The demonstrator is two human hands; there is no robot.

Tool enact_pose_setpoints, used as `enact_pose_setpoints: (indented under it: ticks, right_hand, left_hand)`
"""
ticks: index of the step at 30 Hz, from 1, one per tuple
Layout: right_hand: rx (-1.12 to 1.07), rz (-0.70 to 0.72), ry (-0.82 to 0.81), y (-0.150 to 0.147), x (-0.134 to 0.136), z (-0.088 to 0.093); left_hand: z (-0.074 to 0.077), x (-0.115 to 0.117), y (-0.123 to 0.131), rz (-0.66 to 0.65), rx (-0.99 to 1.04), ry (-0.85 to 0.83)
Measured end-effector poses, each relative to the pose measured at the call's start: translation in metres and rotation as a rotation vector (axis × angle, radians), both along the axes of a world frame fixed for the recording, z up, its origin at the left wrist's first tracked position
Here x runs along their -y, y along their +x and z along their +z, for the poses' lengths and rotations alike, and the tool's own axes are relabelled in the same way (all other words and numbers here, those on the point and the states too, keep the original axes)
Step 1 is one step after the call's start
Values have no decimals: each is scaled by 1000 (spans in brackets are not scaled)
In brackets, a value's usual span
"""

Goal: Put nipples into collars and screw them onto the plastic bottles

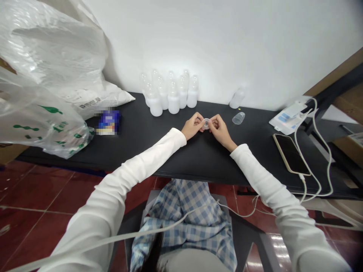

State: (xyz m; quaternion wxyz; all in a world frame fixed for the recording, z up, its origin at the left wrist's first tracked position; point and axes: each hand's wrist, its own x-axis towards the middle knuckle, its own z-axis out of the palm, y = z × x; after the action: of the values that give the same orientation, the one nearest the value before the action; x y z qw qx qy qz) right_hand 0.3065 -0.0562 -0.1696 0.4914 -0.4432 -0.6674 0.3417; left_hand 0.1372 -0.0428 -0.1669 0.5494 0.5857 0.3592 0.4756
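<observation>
Left of the phone (pixel 290 153): about nine white bottles (pixel 173 102) bunched, one lone bottle (pixel 236 98), one clear cap (pixel 238 118), one little ring (pixel 207 123).

The counter (pixel 159 151) is smooth matt black, and the bottles (pixel 170 96) on it are frosted, translucent white plastic with clearer domed tops. In front of the bottles, the left hand (pixel 193 126) and right hand (pixel 221 130) pinch a small ring (pixel 207 123) of clear, shiny plastic, and the sleeves (pixel 141 162) are soft matt white cloth. Left of the bottles the bags (pixel 42 75) are thin, crinkled, glossy film, and right of the bottles lie a clear plastic cap (pixel 238 118) and a phone (pixel 290 153) with a glossy dark screen.
</observation>
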Motion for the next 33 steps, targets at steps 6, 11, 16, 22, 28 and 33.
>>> enact_pose_setpoints:
  ticks: [6,11,16,22,28,33]
  right_hand:
    - [-38,6,1,-1,-2,1]
    - [-33,19,6,-3,-2,2]
    - [-14,-3,1,-2,-2,-2]
    - [-46,22,-41,2,-6,-2]
    - [-76,33,-35,3,-6,2]
    - [-85,10,-36,2,-7,-2]
  left_hand:
    - [-2,-1,-1,-6,-32,21]
    - [-4,0,-1,24,-60,49]
    - [-3,-1,-1,37,-64,18]
    - [-2,-5,2,26,44,-80]
    - [-7,-6,2,-12,49,-23]
    - [-8,-4,2,32,-30,34]
